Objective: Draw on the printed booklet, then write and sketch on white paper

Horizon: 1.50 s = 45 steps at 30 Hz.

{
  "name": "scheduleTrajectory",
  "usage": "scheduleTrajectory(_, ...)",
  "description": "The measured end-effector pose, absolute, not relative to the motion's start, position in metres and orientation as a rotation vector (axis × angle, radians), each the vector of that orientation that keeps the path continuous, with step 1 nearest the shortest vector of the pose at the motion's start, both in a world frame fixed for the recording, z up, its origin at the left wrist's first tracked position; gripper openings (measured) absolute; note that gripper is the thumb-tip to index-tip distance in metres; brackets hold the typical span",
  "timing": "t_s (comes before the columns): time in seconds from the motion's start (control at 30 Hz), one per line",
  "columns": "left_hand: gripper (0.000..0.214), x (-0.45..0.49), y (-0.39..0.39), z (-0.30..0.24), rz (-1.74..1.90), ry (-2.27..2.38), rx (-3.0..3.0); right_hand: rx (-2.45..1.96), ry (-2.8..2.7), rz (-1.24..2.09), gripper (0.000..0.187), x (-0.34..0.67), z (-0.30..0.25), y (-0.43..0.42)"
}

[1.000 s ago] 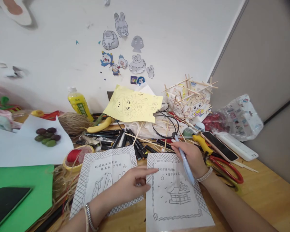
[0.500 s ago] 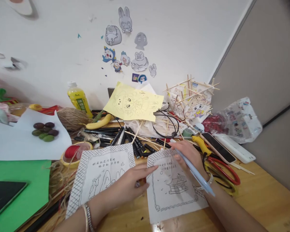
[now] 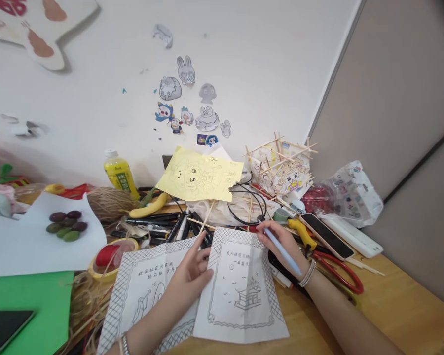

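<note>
A white sheet of paper with a pavilion drawing [image 3: 240, 315] and a patterned border lies in front of me. My left hand [image 3: 192, 271] has its thumb over that sheet's left edge, with the index finger stretched away. The other fingertips are partly hidden at the edge. In my right hand [image 3: 283, 244] is a light blue pen [image 3: 286, 254], slanting back toward the wrist, while the fingertips touch the sheet's upper right corner. Beneath my left forearm lies a second bordered sheet with a mountain drawing [image 3: 136, 281], partly covered by the first.
Black markers [image 3: 155, 219] and thin wooden sticks crowd the table behind the sheets. A yellow drawing [image 3: 203, 172], a banana [image 3: 150, 206] and a drink bottle [image 3: 120, 175] stand farther back. Right are scissors [image 3: 340, 271] and a phone [image 3: 329, 236]; left, a red thread spool [image 3: 107, 255].
The pavilion sheet has shifted left, now overlapping the mountain sheet. My left hand has moved left with it; my right hand still holds the pen. The view has tilted up.
</note>
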<state>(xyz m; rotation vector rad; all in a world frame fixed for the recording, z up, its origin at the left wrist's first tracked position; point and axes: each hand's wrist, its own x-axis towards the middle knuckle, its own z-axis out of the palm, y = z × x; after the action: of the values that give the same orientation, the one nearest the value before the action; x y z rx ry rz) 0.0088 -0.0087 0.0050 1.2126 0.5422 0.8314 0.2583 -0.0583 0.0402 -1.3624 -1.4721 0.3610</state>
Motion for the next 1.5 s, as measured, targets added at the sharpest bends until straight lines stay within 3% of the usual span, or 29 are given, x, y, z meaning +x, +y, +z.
scheduleTrajectory(0.07, 0.103, 0.009, -0.007, 0.006, 0.76, 0.505, 1.153, -1.355, -1.407, 0.309, 0.015, 0.259, 0.041, -0.059)
scheduleTrajectory(0.2, 0.091, 0.008, -0.004, 0.009, 0.607, 0.486, 1.241, -1.363, -1.286, 0.224, 0.019, 0.264, 0.043, -0.059)
scheduleTrajectory(0.33, 0.09, 0.006, -0.005, 0.015, 0.762, 0.638, 1.22, -1.333, -1.26, 0.212, 0.019, 0.267, 0.044, -0.057)
scheduleTrajectory(0.6, 0.053, 0.002, -0.002, 0.028, 0.997, 0.958, 1.269, -1.318, -1.29, 0.236, 0.015, 0.266, 0.041, -0.053)
scheduleTrajectory(0.73, 0.057, 0.001, -0.003, 0.025, 0.973, 0.926, 1.269, -1.295, -1.271, 0.205, 0.015, 0.267, 0.04, -0.053)
scheduleTrajectory(0.87, 0.075, 0.001, -0.003, 0.017, 0.871, 0.783, 1.281, -1.279, -1.29, 0.217, 0.014, 0.264, 0.042, -0.055)
scheduleTrajectory(1.1, 0.036, -0.006, -0.008, 0.015, 1.224, 0.797, 2.329, -1.297, -1.406, 0.295, 0.015, 0.245, 0.035, -0.06)
scheduleTrajectory(1.27, 0.044, 0.0, -0.021, 0.02, 0.615, 0.024, 2.672, -1.32, -1.551, 0.305, 0.028, 0.241, 0.03, -0.063)
scheduleTrajectory(1.5, 0.036, 0.003, -0.024, 0.026, 0.583, 0.131, 2.585, -1.207, -1.616, 0.092, 0.023, 0.239, 0.04, -0.073)
